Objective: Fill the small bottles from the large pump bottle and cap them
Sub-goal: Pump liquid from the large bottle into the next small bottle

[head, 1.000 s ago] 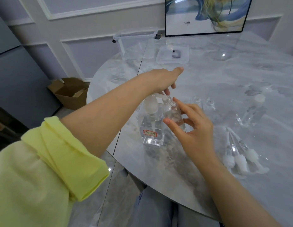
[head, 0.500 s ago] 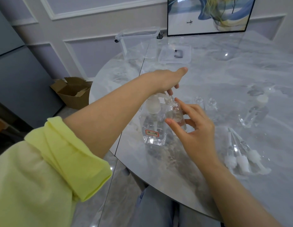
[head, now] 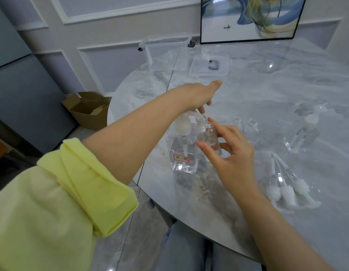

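A large clear pump bottle (head: 183, 153) with a red-edged label stands near the table's left edge. My left hand (head: 199, 94) rests palm-down on its white pump head, the spout over a small bottle's mouth. My right hand (head: 228, 151) grips that small clear bottle (head: 207, 133) beside the pump bottle, mouth up, with some liquid in it. Two more uncapped small bottles (head: 244, 126) stand just behind my right hand. A capped small bottle (head: 304, 135) stands at the right. Three white spray caps with tubes (head: 283, 184) lie at the lower right.
The grey marble table (head: 267, 94) carries a clear plastic box (head: 165, 51) and its lid (head: 208, 65) at the back. A framed picture (head: 247, 18) leans on the wall. A cardboard box (head: 87, 108) sits on the floor at left.
Both hands hold nearly the same pose over the pump and small bottle; the view has shifted slightly.
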Motion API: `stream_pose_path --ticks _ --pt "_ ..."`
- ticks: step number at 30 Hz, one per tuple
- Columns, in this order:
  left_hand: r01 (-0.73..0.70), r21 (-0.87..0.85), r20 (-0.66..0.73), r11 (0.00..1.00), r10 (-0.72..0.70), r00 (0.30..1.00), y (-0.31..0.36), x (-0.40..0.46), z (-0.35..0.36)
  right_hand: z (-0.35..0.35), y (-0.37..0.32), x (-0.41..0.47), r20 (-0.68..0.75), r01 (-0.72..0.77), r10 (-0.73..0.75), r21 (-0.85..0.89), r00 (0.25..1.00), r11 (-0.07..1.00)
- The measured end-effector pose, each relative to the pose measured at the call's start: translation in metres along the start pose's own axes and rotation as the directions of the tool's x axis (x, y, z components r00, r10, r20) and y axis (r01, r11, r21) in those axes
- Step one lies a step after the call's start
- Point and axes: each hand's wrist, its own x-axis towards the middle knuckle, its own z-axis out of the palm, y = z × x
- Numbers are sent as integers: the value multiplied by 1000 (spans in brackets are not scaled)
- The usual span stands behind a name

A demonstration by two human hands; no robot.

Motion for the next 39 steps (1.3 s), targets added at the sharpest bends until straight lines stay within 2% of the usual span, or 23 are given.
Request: stream_pose_path --ticks 4,8,11,15,20,33,39 --pt "35 34 16 999 -36 999 -2 1 2 1 0 0 6 6 -6 12 1000 1000" --pt "4 31 -9 1000 -4 1000 0 0 1 1 -1 0 2 10 -10 14 1000 1000" --pt "46 52 10 998 -47 999 0 0 3 1 0 0 2 15 -15 12 1000 1000" --pt "-9 76 -19 997 11 1000 4 -2 3 1 -2 -1 3 3 -3 36 1000 999" --pt "17 102 -24 995 -15 1000 2 -2 -1 2 -1 0 4 16 -16 10 1000 1000" --pt "-15 43 -51 999 17 999 0 0 1 0 -3 0 -11 22 -22 3 1000 1000" --pt "-17 23 -4 1000 17 1000 1 1 -2 -1 -3 0 -11 3 -3 6 1000 1000"
